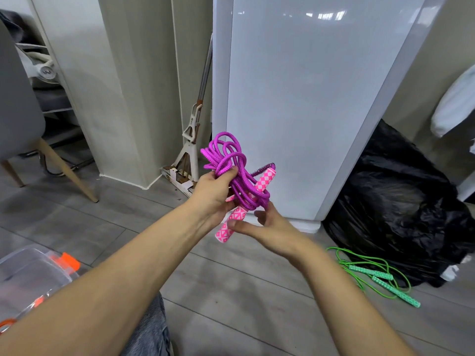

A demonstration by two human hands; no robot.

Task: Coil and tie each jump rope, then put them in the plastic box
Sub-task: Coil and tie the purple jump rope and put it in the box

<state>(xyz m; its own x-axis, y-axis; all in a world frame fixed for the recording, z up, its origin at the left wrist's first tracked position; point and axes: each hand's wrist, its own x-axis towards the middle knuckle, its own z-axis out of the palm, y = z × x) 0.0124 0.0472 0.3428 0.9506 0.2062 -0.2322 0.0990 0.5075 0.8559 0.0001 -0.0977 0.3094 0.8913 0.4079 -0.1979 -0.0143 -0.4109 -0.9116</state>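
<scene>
A purple jump rope (226, 155) with pink checked handles (266, 179) is bunched in loops in mid-air in front of me. My left hand (214, 194) grips the bundle, thumb over the cords. My right hand (267, 224) is just below it, fingers curled loosely, thumb touching the lower pink handle (226, 231) and a fingertip at the wrapped cord. A green jump rope (380, 274) with teal handles lies loose on the floor at the right. The clear plastic box (28, 273) with orange latches sits at the lower left.
A black rubbish bag (395, 201) stands at the right beside a white cabinet (303, 98). A mop (191, 140) leans in the corner. A grey chair (23, 119) with wooden legs is at the left. Grey wood floor (231, 291) lies below.
</scene>
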